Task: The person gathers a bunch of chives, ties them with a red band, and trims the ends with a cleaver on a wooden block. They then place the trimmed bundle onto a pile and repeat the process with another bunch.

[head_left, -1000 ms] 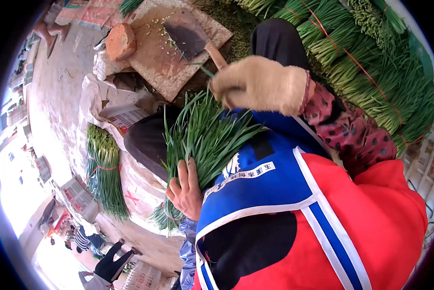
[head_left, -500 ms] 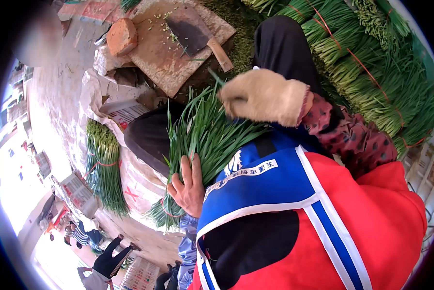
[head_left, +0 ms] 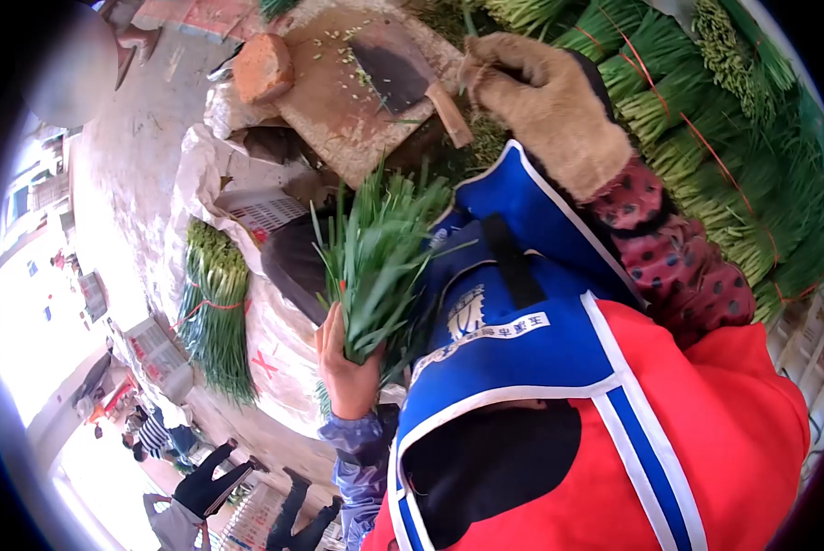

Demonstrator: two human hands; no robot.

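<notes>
My bare left hand (head_left: 346, 372) is at the lower left of the bunch of garlic chives (head_left: 380, 248) in my lap, fingers and thumb closed against its side. The long green leaves fan upward, and part of my grip is hidden behind them. Higher up on the right, my right hand (head_left: 550, 106) wears a fuzzy tan glove with its fingers curled. A thin green leaf (head_left: 468, 26) shows at its fingertips. Beside that glove, a cleaver (head_left: 394, 69) with a wooden handle lies on a wooden board (head_left: 338, 129) among cut bits.
A brick (head_left: 263, 68) rests at the board's left edge. One tied chive bundle (head_left: 217, 303) leans on a white sack (head_left: 279, 358). Several banded bundles (head_left: 706, 174) are heaped on my right. Other people (head_left: 210, 487) stand in the background, lower left.
My gloved right hand has moved up and right, away from the leaves. The chives in my left hand now stand more upright and gathered, and that hand has turned with them.
</notes>
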